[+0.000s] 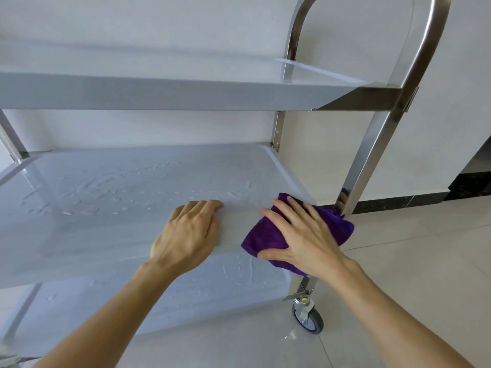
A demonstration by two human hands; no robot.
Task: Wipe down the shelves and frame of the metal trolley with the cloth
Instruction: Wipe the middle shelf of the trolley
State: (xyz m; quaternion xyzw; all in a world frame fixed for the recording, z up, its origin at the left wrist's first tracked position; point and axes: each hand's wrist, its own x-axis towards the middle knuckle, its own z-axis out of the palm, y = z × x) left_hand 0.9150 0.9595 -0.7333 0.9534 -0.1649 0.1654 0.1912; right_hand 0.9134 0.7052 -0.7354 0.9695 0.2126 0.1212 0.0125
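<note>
Head camera view: a person's right hand (300,240) presses a folded purple cloth (268,235) flat against the front right corner of a metal trolley's middle shelf (132,197), fingers spread and nearly straight over the fabric rather than curled round it. The left hand (188,232) rests just beside it on the same front lip, fingers bent over the edge onto the shelf, holding nothing and apparently bracing the trolley. The cloth overhangs the rim, almost touching the steel upright (377,144) that rises beyond the right hand.

Streaks and beads of moisture lie across the middle shelf beyond the left hand's fingertips, and similar marks show on the bottom shelf (212,288) below both wrists, which suggests those surfaces have been wetted or given a pass but not dried. The top shelf (186,94) above the hands shows only its front edge, so its state cannot be told. The handle loop (425,49) and the caster (309,317) under the right forearm look untouched, though that is a judgement. Much of the frame probably remains to be wiped.
</note>
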